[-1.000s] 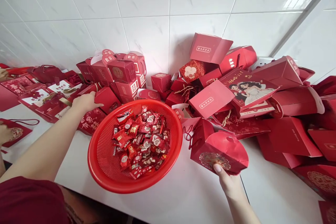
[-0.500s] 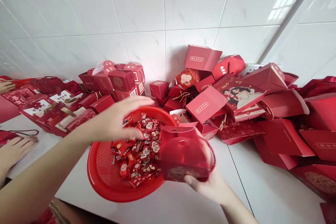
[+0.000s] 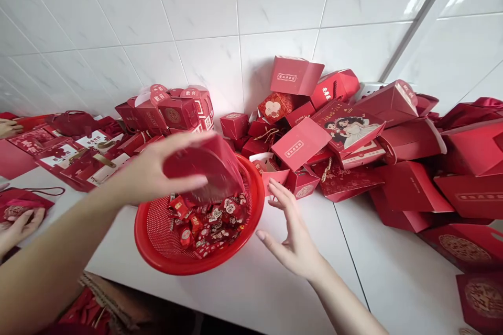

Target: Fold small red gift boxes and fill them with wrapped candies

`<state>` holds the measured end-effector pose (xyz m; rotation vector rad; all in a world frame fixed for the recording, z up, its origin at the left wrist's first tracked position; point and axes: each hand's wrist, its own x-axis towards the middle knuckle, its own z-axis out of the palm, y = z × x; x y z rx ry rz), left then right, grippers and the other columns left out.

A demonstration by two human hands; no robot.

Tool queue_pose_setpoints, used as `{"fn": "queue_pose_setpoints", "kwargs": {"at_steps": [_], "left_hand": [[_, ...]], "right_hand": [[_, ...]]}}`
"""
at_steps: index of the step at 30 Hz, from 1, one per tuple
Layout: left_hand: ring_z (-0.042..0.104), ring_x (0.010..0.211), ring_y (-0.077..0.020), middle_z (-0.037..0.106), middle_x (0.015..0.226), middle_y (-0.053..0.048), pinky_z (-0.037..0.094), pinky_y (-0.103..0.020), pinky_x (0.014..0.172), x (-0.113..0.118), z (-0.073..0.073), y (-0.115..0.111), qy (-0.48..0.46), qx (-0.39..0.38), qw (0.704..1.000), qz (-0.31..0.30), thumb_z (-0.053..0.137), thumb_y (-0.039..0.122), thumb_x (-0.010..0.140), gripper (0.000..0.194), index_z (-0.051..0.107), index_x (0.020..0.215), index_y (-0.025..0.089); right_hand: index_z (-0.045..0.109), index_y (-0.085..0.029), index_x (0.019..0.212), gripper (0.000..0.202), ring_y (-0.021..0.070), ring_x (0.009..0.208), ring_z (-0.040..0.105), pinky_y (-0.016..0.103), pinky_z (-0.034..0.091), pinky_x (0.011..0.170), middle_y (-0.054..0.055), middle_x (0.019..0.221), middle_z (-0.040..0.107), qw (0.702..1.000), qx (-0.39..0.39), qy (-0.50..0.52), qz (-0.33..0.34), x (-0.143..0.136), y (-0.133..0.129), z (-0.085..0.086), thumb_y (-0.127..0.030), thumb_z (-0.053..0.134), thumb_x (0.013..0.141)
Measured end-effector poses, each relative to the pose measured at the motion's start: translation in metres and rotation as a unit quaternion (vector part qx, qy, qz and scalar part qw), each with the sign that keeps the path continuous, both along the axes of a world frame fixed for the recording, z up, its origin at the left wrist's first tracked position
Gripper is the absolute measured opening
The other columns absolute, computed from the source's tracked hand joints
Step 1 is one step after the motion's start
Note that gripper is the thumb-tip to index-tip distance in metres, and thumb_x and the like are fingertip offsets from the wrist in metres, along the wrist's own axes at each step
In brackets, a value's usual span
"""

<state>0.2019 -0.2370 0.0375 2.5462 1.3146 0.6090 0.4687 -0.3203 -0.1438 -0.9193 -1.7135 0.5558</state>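
Above the red plastic basket (image 3: 145, 246), my left hand (image 3: 165, 167) grips a dark red gift box (image 3: 212, 165), slightly blurred by motion. Wrapped red candies (image 3: 212, 225) lie in the basket below the box. My right hand (image 3: 288, 230) is just right of the basket rim, its fingers apart and nothing in them. Behind it, a small open box (image 3: 271, 167) sits against the pile.
A heap of red gift boxes (image 3: 404, 188) spreads along the wall at the right. Stacked boxes (image 3: 173, 112) stand behind the basket on the left. At the far left, another person's hand (image 3: 23, 225) touches a red box (image 3: 19, 204).
The dark red box has passed from my right hand to my left, moving left over the basket. My right hand has opened. The other person's hand now touches a box.
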Motion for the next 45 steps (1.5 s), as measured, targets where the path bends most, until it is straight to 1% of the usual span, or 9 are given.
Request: {"fn": "queue_pose_setpoints", "kwargs": {"at_steps": [4,9,14,20,26,30,35,41,45], "left_hand": [[0.055,0.128,-0.0305,0.059,0.139,0.002,0.04,-0.048,0.117,-0.042,0.003,0.06,-0.048,0.156,0.946,0.281,0.07,0.064,0.077,0.076,0.051,0.143,0.032],[0.057,0.117,-0.0331,0.063,0.127,-0.007,0.044,-0.051,0.106,-0.085,-0.031,0.13,0.007,0.084,0.922,0.377,0.07,0.071,0.072,0.083,0.053,0.14,0.027],[0.057,0.119,-0.036,0.051,0.133,-0.018,0.044,-0.05,0.104,-0.103,-0.07,0.157,0.072,0.064,0.919,0.382,0.067,0.07,0.075,0.091,0.043,0.149,0.025],[0.052,0.129,-0.0393,0.051,0.14,-0.018,0.042,-0.048,0.108,-0.122,-0.095,0.186,0.136,0.023,0.942,0.307,0.071,0.075,0.064,0.101,0.045,0.148,0.025],[0.059,0.124,-0.0265,0.06,0.14,-0.007,0.046,-0.034,0.106,-0.146,-0.109,0.201,0.032,-0.197,0.963,0.183,0.077,0.057,0.061,0.106,0.037,0.153,0.023],[0.055,0.128,-0.0254,0.058,0.144,-0.003,0.04,-0.034,0.113,-0.152,-0.115,0.2,0.056,-0.253,0.955,0.147,0.074,0.032,0.06,0.086,0.053,0.142,0.02],[0.048,0.136,-0.0253,0.047,0.153,-0.003,0.032,-0.034,0.119,-0.147,-0.116,0.196,0.071,-0.249,0.96,0.11,0.067,0.021,0.053,0.073,0.066,0.126,0.017],[0.058,0.123,-0.0186,0.065,0.133,-0.005,0.042,-0.035,0.112,-0.141,-0.121,0.193,0.084,-0.176,0.973,0.125,0.059,0.027,0.068,0.054,0.062,0.121,0.013],[0.059,0.118,-0.032,0.065,0.122,-0.012,0.039,-0.06,0.109,-0.133,-0.134,0.191,0.105,-0.048,0.968,0.222,0.063,0.043,0.078,0.05,0.062,0.118,0.013]], "right_hand": [[0.045,-0.029,0.142,0.05,0.0282,0.136,0.045,0.045,0.055,0.095,0.013,0.147,0.045,0.996,-0.013,0.037,-0.081,0.017,-0.001,-0.03,-0.026,0.061,0.094],[0.054,-0.027,0.13,0.033,0.0224,0.112,0.06,0.038,0.057,0.083,0.011,0.13,0.056,0.992,-0.027,0.054,-0.108,0.028,0.002,-0.056,-0.024,0.057,0.097],[0.057,-0.025,0.125,0.027,0.0206,0.099,0.063,0.038,0.057,0.079,0.01,0.119,0.06,0.993,-0.036,0.027,-0.109,0.034,0.005,-0.062,-0.026,0.054,0.098],[0.057,-0.025,0.122,0.024,0.0216,0.103,0.062,0.037,0.055,0.083,0.01,0.117,0.062,0.994,-0.041,-0.037,-0.097,0.035,0.005,-0.067,-0.024,0.051,0.099],[0.061,-0.023,0.112,0.017,0.0219,0.101,0.066,0.038,0.056,0.086,0.009,0.109,0.065,0.993,-0.038,-0.093,-0.07,0.036,0.008,-0.068,-0.021,0.049,0.1],[0.062,-0.023,0.108,0.018,0.0215,0.094,0.067,0.037,0.057,0.082,0.008,0.103,0.067,0.99,-0.047,-0.113,-0.066,0.037,0.01,-0.067,-0.02,0.046,0.1],[0.063,-0.023,0.108,0.019,0.0215,0.091,0.067,0.037,0.056,0.081,0.008,0.099,0.068,0.989,-0.046,-0.127,-0.062,0.037,0.01,-0.067,-0.02,0.046,0.1],[0.062,-0.023,0.108,0.018,0.0201,0.09,0.068,0.035,0.055,0.08,0.006,0.099,0.068,0.988,-0.052,-0.135,-0.058,0.035,0.009,-0.071,-0.018,0.047,0.1],[0.062,-0.024,0.109,0.019,0.0205,0.09,0.068,0.036,0.055,0.08,0.006,0.099,0.069,0.987,-0.054,-0.138,-0.054,0.034,0.008,-0.073,-0.018,0.047,0.1]]}}
